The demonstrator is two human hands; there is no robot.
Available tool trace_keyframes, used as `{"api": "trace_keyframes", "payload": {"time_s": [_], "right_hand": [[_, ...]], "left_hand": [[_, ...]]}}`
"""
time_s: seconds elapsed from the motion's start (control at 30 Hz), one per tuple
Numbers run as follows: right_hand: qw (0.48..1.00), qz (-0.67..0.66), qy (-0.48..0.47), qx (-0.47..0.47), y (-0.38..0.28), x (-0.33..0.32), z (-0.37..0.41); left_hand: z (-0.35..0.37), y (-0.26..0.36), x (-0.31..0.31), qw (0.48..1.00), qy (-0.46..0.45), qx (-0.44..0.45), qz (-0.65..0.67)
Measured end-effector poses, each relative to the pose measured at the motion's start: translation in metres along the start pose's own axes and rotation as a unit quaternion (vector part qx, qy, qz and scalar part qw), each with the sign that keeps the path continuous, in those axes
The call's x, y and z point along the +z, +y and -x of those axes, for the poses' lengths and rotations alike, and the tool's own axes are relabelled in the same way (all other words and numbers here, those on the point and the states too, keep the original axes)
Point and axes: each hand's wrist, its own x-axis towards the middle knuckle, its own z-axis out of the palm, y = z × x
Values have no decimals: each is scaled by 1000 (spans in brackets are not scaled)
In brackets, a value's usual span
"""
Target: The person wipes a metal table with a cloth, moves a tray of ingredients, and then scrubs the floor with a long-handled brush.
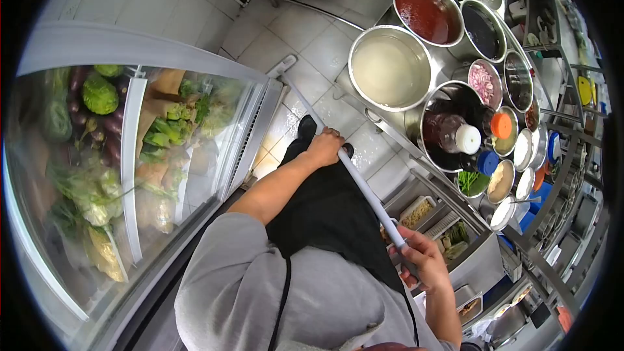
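Observation:
A long grey-handled floor squeegee [364, 193] slants across the front of my body, its narrow pale head [282, 66] down on the wet tiles. My left hand [327, 148] is wrapped around the middle of the handle, knuckles up. Farther up, close to my right side, the fingers of my right hand [421, 257] close around the handle's top end. Below the left hand, a black shoe [307, 127] shows beyond the dark apron [318, 214].
On the left stands a glass-fronted fridge [131, 169] with vegetables inside. To the right, a steel counter holds a pot of cloudy liquid [390, 68], a pot of red sauce [428, 13], chopped onions [481, 82] and capped bottles [467, 139]. Below it are food containers [417, 213].

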Motion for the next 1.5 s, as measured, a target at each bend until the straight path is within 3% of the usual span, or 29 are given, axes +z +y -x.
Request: {"api": "trace_keyframes", "payload": {"time_s": [0.1,0.13,0.17,0.2,0.23,0.3,0.37,0.4,0.43,0.5,0.53,0.6,0.67,0.77,0.83,0.9,0.93,1.03,1.1,1.13,1.23,1.37,1.43,1.5], "right_hand": [[999,25,20,23,-4,26,-45],[999,30,20,14,-6,39,-70],[999,36,20,4,-9,49,-96],[999,31,7,-15,-10,57,-127],[999,23,-6,-31,-8,64,-157],[999,22,-10,-36,-8,67,-171],[999,32,2,-27,-4,53,-159],[999,-24,-7,-33,13,33,-144],[999,-38,8,-14,22,17,-119],[996,-80,36,8,34,-6,-68],[993,-108,49,17,37,-11,-51],[994,-74,76,34,33,-8,-43],[995,-50,83,37,23,5,-58],[998,20,60,31,-7,45,-128],[999,32,30,1,-32,65,-172],[999,37,14,-21,-39,71,-183],[999,45,13,-28,-38,69,-183],[999,33,35,-16,-19,42,-147],[998,14,59,10,1,9,-99],[997,-8,67,22,8,-5,-79],[992,39,113,28,2,-18,-48],[989,126,73,18,-13,-9,-101],[988,142,59,-1,-17,14,-154],[993,110,24,-23,-20,40,-206]], "left_hand": [[-13,-71,23,999,3,11,-33],[-25,-83,-6,991,-69,3,-111],[-35,-109,-17,997,-27,-44,-52],[-51,-135,-31,986,-75,-10,-151],[-66,-175,-15,980,-61,-28,-188],[-77,-191,-23,975,-10,4,-223],[-81,-160,-27,974,-104,-10,-201],[-79,-149,-9,980,-157,8,-122],[-69,-125,16,975,-132,27,-175],[-51,-54,-1,977,-185,47,-93],[-39,-42,25,983,-155,51,-90],[-30,-30,21,984,-169,20,-44],[-35,-46,11,981,-179,-2,-76],[-60,-129,4,963,-165,-26,-209],[-82,-184,-17,977,-144,-37,-152],[-90,-206,-29,981,-71,-12,-180],[-93,-212,-34,980,-32,1,-197],[-87,-159,-17,981,-140,-7,-137],[-67,-94,-9,976,-130,22,-175],[-60,-66,-6,979,-151,31,-135],[-44,-36,7,988,-140,26,-64],[-40,-81,8,989,-132,-54,-48],[-57,-139,17,970,-152,-97,-164],[-66,-182,-11,978,-125,-129,-108]]}}
